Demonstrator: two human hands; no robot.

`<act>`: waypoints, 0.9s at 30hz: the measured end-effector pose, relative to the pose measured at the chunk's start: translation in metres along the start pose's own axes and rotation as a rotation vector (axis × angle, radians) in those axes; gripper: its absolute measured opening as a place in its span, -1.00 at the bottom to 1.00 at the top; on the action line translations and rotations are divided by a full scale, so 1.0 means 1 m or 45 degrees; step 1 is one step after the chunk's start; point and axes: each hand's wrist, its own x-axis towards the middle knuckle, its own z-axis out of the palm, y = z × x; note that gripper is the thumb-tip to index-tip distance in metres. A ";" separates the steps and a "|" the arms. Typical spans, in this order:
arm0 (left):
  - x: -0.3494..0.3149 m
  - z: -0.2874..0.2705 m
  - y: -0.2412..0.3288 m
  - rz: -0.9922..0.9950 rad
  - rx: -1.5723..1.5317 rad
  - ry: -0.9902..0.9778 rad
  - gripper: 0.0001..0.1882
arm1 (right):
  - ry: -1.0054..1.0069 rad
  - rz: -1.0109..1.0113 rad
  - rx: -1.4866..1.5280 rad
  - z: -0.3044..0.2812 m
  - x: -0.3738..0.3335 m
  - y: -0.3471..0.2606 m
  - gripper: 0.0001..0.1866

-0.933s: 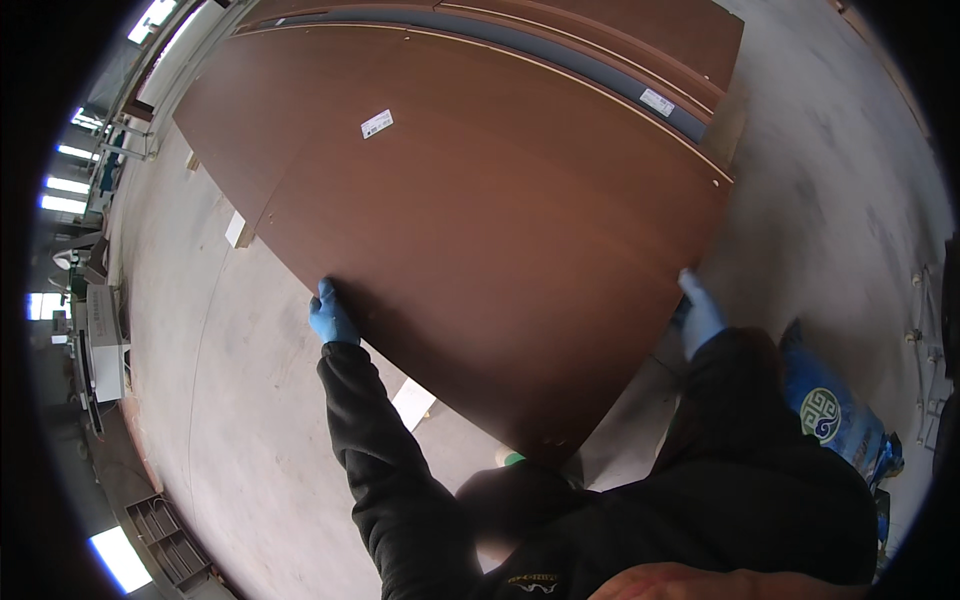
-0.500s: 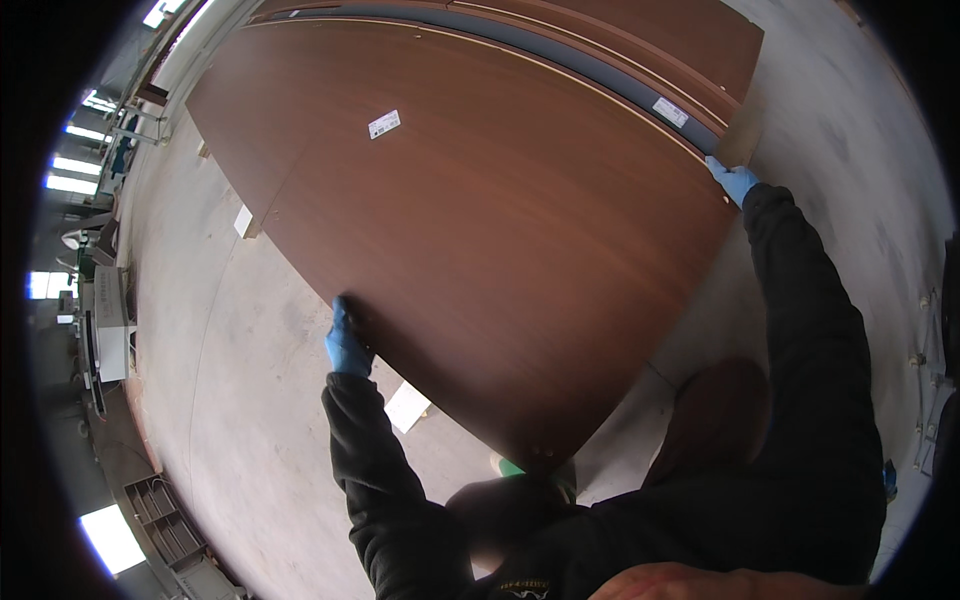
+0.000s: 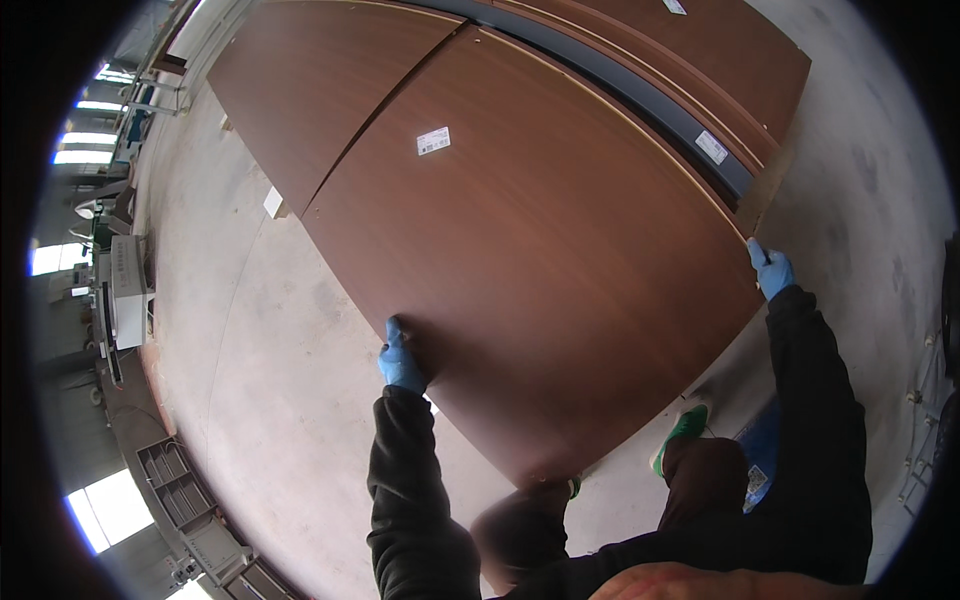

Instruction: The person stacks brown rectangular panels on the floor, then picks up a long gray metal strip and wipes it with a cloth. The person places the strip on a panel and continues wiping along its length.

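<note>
A large flat brown wood-look panel (image 3: 540, 240) with a white label (image 3: 433, 141) lies in front of me. In a blue glove, my left hand (image 3: 402, 358) is closed on its left long edge, thumb on top and fingers hidden beneath. My right hand (image 3: 771, 270), also gloved in blue, grips the right edge by the near right corner. A narrow dark gap parts this panel's far end from another brown panel (image 3: 320, 85). Along its right side run a dark grey strip (image 3: 640, 80) with a white label and further brown panels (image 3: 700, 70).
A white block (image 3: 273, 203) shows by the left edge, on pale concrete floor (image 3: 270, 330). My feet in green shoes (image 3: 686, 432) stand at the panel's near end. A blue package (image 3: 760, 450) lies right of them. Shelving (image 3: 178, 480) and machinery (image 3: 125, 290) stand far left.
The held panel has come toward me, and a dark gap has opened between it and the far panel. Both hands have moved nearer and to the right with it.
</note>
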 end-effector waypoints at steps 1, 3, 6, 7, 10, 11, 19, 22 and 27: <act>-0.001 0.004 0.004 -0.084 -0.012 0.081 -0.20 | 0.045 -0.053 -0.031 -0.007 -0.010 -0.005 -0.23; -0.009 0.006 0.013 -0.022 0.138 0.260 -0.14 | 0.179 -0.167 -0.076 -0.019 -0.031 -0.018 -0.25; -0.030 0.005 0.033 -0.028 0.196 0.470 -0.13 | 0.135 -0.138 -0.078 -0.046 -0.071 -0.038 -0.35; -0.038 0.003 0.043 -0.008 0.123 0.440 -0.14 | 0.100 -0.058 -0.066 -0.058 -0.085 -0.045 -0.32; -0.069 -0.013 0.071 -0.066 -0.052 0.352 -0.17 | 0.120 -0.111 -0.002 -0.094 -0.126 -0.062 -0.38; -0.081 -0.020 0.081 -0.083 0.027 0.339 -0.11 | 0.096 -0.072 0.019 -0.109 -0.140 -0.068 -0.39; -0.211 -0.088 0.153 -0.155 0.204 0.320 -0.12 | 0.137 0.113 -0.016 -0.252 -0.296 -0.109 -0.50; -0.275 -0.100 0.182 -0.098 0.239 0.360 -0.08 | 0.136 0.058 0.078 -0.317 -0.350 -0.120 -0.58; -0.385 -0.110 0.223 -0.214 0.392 0.487 -0.15 | 0.123 0.211 -0.072 -0.422 -0.429 -0.118 -0.55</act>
